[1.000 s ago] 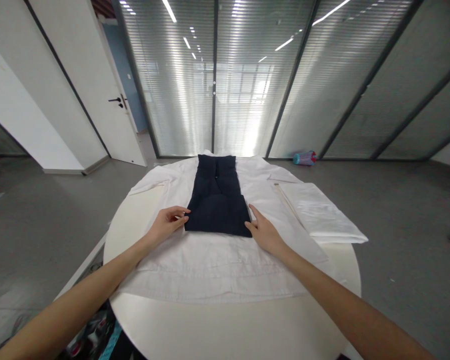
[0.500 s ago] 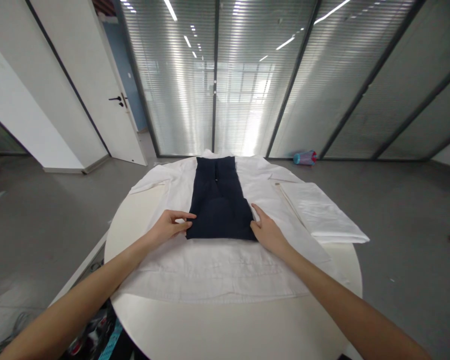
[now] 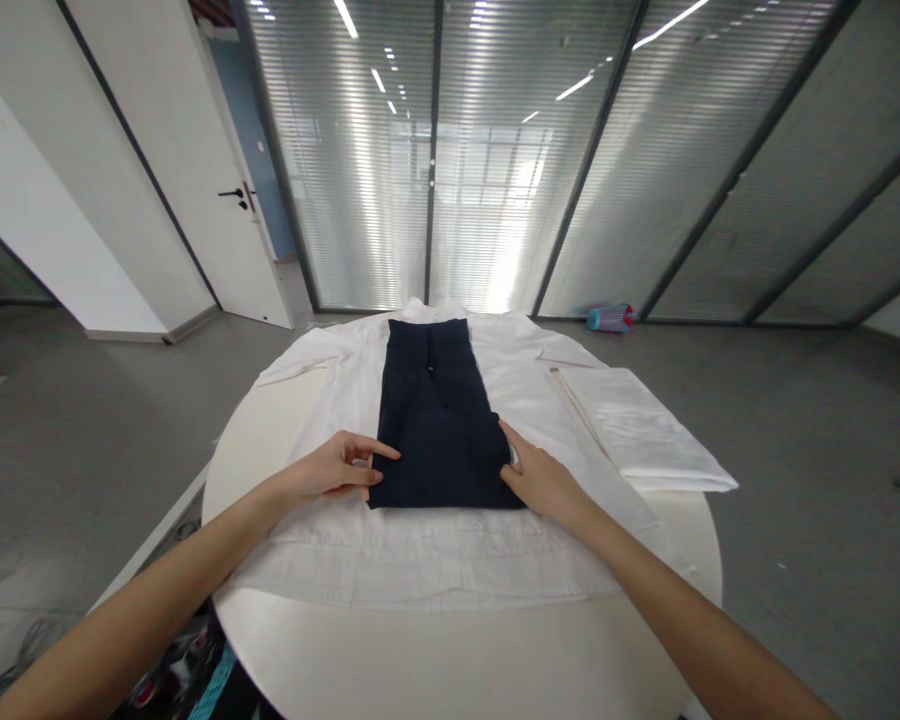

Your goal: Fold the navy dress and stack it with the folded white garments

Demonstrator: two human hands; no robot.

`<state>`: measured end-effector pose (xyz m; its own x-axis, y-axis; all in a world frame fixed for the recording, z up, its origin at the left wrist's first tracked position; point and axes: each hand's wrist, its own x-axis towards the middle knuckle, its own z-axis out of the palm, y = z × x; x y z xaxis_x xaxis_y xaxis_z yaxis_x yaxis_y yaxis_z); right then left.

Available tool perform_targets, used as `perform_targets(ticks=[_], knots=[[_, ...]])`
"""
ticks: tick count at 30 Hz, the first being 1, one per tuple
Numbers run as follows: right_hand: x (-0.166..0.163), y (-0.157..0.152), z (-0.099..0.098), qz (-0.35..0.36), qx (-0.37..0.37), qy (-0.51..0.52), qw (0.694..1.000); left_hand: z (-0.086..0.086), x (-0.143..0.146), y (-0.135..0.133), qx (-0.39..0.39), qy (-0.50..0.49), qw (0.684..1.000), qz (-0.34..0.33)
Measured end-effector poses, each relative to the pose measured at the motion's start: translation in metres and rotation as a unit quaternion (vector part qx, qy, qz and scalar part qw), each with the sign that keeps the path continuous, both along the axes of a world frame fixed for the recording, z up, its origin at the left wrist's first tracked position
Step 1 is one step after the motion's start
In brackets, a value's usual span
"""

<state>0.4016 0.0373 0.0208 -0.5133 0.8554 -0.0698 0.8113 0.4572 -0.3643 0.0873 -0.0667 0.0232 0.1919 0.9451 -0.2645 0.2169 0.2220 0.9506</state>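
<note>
A folded dark navy garment [image 3: 442,440] with a short slit at its far end lies on top of a spread white shirt [image 3: 435,570]. My left hand [image 3: 339,466] grips the navy garment's near left edge, its thumb and index finger on the cloth. At the near right corner, my right hand [image 3: 536,475] holds the opposite edge, index finger stretched along the side. The shirt's collar end points away from me, and part of the shirt is hidden under the navy cloth.
Both garments rest on a round white table [image 3: 457,660]. A folded white cloth [image 3: 645,425] hangs slightly over its right side. Dark items and a turquoise strip [image 3: 214,685] sit below the left edge. A blue and red object [image 3: 610,318] lies by the glass wall.
The navy garment has slid slightly toward me, its near edge now lower over the white shirt. Both hands have moved nearer along with it.
</note>
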Motion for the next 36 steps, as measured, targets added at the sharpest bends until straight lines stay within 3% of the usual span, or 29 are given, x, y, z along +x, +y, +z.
perform_targets(ticks=[5, 10, 18, 22, 24, 26, 29, 32, 36], knots=[[0.007, -0.004, 0.008, 0.027, -0.047, -0.007, 0.998, -0.004, 0.004, -0.01, -0.024, -0.019, 1.0, -0.001], [0.009, 0.003, 0.004, -0.011, 0.001, 0.005, 1.0, -0.016, 0.0, -0.023, -0.017, -0.022, 0.999, 0.032], [0.0, 0.014, -0.013, -0.026, 0.033, 0.07, 0.997, -0.008, -0.008, -0.009, 0.01, -0.061, 0.992, 0.112], [0.0, 0.012, -0.015, -0.003, 0.096, 0.044, 0.994, -0.013, -0.008, 0.002, 0.032, 0.024, 0.996, 0.084], [-0.001, 0.009, -0.013, 0.004, 0.15, 0.047, 0.988, -0.014, -0.005, 0.003, 0.097, 0.116, 0.984, 0.096], [-0.002, 0.006, -0.008, -0.001, 0.181, 0.056, 0.982, -0.011, 0.001, 0.002, 0.192, 0.222, 0.948, 0.123], [-0.002, 0.002, 0.001, -0.041, 0.128, 0.038, 0.99, -0.005, 0.011, -0.006, 0.218, 0.323, 0.913, 0.116], [0.004, 0.0, 0.012, -0.068, 0.02, 0.002, 0.997, -0.003, 0.016, -0.017, 0.115, 0.276, 0.952, 0.06], [0.014, -0.001, 0.021, 0.015, -0.12, 0.073, 0.99, -0.005, 0.014, -0.03, 0.003, 0.111, 0.994, -0.004]])
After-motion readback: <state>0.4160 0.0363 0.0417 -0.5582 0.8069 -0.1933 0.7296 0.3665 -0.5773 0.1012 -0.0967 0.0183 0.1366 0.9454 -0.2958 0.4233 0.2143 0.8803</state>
